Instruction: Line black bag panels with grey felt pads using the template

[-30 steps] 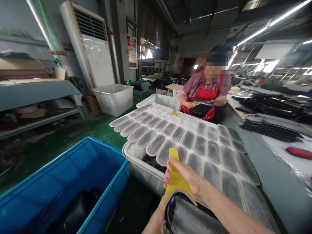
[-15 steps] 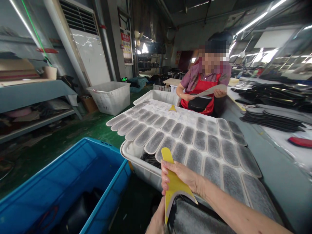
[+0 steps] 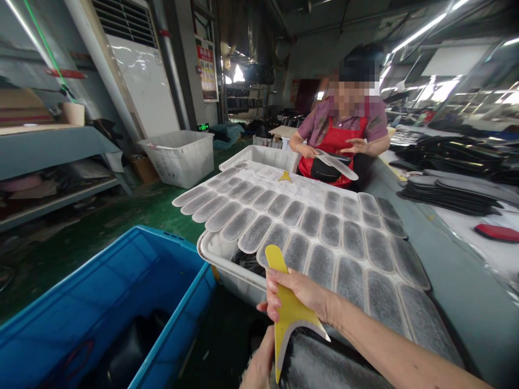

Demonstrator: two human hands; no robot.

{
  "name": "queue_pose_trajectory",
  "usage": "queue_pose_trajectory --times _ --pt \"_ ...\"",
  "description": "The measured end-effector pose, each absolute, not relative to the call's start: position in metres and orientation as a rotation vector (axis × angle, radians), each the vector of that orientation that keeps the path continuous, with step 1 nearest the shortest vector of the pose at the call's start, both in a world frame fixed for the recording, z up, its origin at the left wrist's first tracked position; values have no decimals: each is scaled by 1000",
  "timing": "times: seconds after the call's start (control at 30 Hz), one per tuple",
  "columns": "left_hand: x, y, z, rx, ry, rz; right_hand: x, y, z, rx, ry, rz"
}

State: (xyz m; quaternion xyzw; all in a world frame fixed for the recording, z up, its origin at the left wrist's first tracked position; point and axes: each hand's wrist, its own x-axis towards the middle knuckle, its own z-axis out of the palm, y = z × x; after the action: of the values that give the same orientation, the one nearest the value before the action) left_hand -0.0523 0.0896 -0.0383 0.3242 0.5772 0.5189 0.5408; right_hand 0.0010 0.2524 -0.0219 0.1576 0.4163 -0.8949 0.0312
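Note:
A yellow forked piece [image 3: 290, 305] with a rounded stem and a pale curved edge is in my right hand [image 3: 310, 292]. The thumb lies on top and the curled fingers show at the stem's left side. Its two prongs rest over a black piece with a dusty grey top [image 3: 324, 359]. Low down, my left hand [image 3: 259, 354] is closed at the left edge of that black piece, beside the left prong; most of its fingers are hidden. Just beyond, rows of grey rounded pads with pale rims [image 3: 294, 251] overlap on a white-topped surface.
A blue bin [image 3: 174, 324] with dark items stands at left, a white tub [image 3: 231, 281] under the pads. Across, a co-worker in a red apron [image 3: 340, 143] handles a pale flat piece [image 3: 338, 165]. Another yellow piece [image 3: 285, 176] lies far back. Black stacked pieces [image 3: 450, 194] sit right.
My hands keep their hold, with the yellow piece nearly still; the view has shifted slightly. The co-worker has lowered the pale piece and taken one hand off it.

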Motion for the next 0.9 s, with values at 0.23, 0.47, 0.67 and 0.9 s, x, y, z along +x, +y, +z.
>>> queue_pose_trajectory --times 0.23,0.47,0.67,0.9 --pt "-52 92 -37 779 1336 1266 16 253 -26 673 1255 -2867" --pt "-55 91 -32 811 1257 1344 17 246 -36 614 1255 -2813" --pt "-57 90 -32 813 1171 1342 22 256 -15 627 1254 -2925" --pt "-63 104 -13 684 1108 1273 64 280 52 961 1645 -3252"
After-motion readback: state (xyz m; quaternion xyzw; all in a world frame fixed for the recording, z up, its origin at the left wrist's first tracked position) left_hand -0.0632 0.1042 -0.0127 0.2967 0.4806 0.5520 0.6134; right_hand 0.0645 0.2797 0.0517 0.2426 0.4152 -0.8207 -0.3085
